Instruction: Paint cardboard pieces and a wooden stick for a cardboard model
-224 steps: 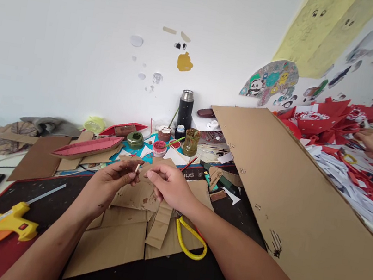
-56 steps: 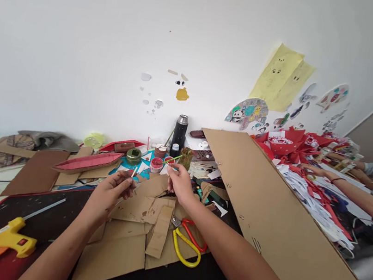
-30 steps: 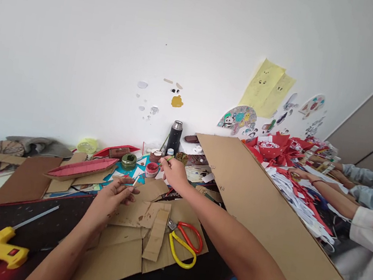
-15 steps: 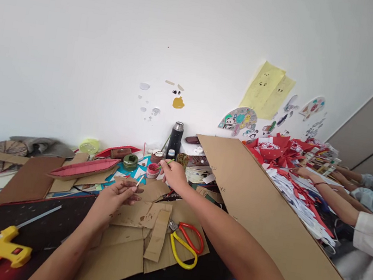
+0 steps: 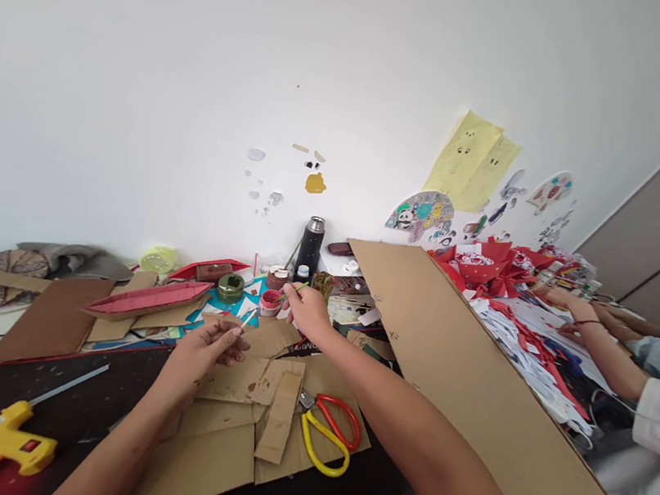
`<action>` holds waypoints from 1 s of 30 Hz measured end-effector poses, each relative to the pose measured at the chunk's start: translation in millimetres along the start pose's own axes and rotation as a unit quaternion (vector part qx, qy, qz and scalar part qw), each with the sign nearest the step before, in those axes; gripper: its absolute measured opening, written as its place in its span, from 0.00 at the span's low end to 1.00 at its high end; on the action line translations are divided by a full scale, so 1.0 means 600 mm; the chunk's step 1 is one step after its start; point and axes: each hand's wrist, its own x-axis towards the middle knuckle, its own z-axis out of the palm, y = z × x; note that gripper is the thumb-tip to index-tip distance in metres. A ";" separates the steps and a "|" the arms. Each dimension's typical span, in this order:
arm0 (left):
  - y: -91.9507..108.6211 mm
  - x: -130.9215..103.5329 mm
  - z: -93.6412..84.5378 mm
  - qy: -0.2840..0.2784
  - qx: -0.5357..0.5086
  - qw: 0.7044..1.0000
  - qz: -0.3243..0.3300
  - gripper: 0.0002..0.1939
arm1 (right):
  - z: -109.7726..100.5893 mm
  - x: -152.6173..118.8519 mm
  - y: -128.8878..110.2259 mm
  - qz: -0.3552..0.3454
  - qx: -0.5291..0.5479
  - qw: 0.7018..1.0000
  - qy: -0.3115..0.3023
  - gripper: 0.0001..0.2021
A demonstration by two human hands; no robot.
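My left hand (image 5: 216,344) pinches a small white stick (image 5: 249,317) over the brown cardboard pieces (image 5: 219,450). My right hand (image 5: 303,310) grips a thin green-ended brush (image 5: 299,286) at the open jar of red paint (image 5: 271,301); its lower end is hard to make out. Left of that jar stands a jar of dark green paint (image 5: 230,288). Scissors with one red and one yellow handle (image 5: 329,434) lie on the cardboard, right of a loose cardboard strip (image 5: 281,417).
Beyond the jars stands a black flask (image 5: 310,246). To the left are a red cardboard boat (image 5: 149,299) and a yellow glue gun (image 5: 4,439). A long cardboard sheet (image 5: 471,384) slants across the right, with another person's arm (image 5: 606,347) beyond it.
Both my hands stay almost where they were, still holding their things. At the right, the other person's arm has shifted, and the white paper near it has moved.
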 end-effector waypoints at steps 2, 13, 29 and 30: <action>0.000 0.000 0.001 -0.003 0.001 1.000 0.001 0.40 | -0.001 0.000 0.000 0.002 0.003 1.000 0.010 0.16; -0.004 0.002 0.002 -0.010 0.002 1.000 0.004 0.38 | 0.004 -0.002 -0.001 0.007 0.020 1.000 0.003 0.17; -0.003 0.001 0.003 -0.008 -0.012 1.000 -0.015 0.40 | 0.004 0.008 0.005 0.032 0.147 0.987 0.053 0.25; -0.003 0.001 0.003 -0.008 -0.013 1.000 -0.015 0.40 | 0.003 0.010 0.006 0.036 0.154 0.986 0.055 0.26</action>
